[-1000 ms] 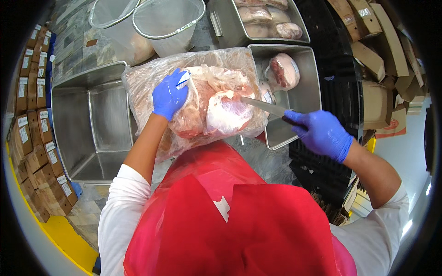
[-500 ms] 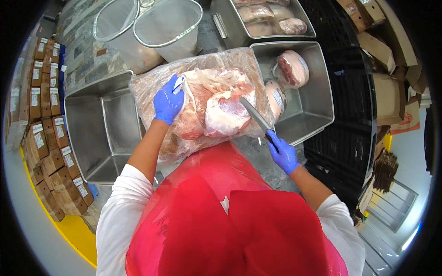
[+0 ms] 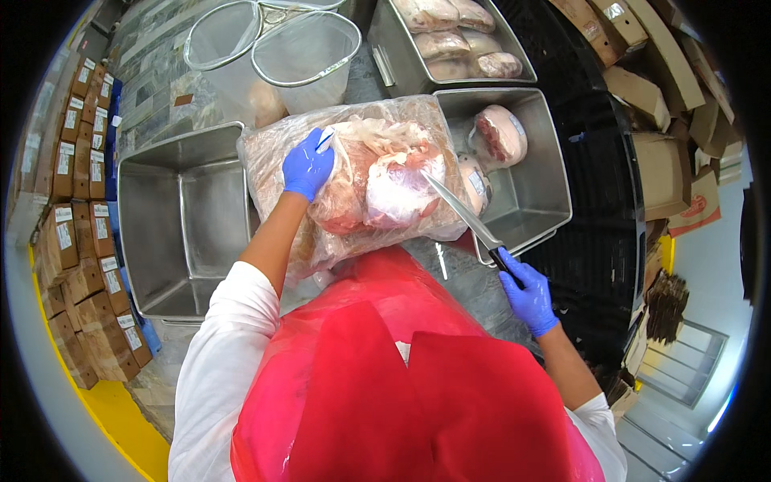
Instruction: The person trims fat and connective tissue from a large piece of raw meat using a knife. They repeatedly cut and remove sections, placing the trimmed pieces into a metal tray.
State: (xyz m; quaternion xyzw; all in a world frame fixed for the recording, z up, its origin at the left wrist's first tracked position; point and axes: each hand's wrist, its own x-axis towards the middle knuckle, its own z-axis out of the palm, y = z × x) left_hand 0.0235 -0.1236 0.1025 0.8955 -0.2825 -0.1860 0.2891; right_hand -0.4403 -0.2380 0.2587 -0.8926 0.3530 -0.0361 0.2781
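Note:
A large cut of raw meat [image 3: 401,193] lies on a plastic-wrapped surface [image 3: 277,145] in front of me. My left hand [image 3: 309,166], in a blue glove, is closed at the meat's upper left edge, gripping a pale flap with a white scrap showing at the fingertips. My right hand [image 3: 526,296], also gloved, holds the black handle of a long knife [image 3: 464,213]. The blade points up and left, its tip at the right side of the meat. I cannot tell whether the tip touches the meat.
A steel tub [image 3: 213,213] stands at left. Another steel tub [image 3: 522,197] at right holds wrapped meat pieces [image 3: 499,136]; a third tub [image 3: 401,68] behind it holds several more. Clear bag-lined hoops [image 3: 309,60] stand at the back. Stacked cartons [image 3: 104,321] line the left, black pallets [image 3: 598,201] the right.
My right hand and the knife have drawn back, lower and to the right. The left hand keeps its grip on the meat's edge. The whole view has shifted slightly.

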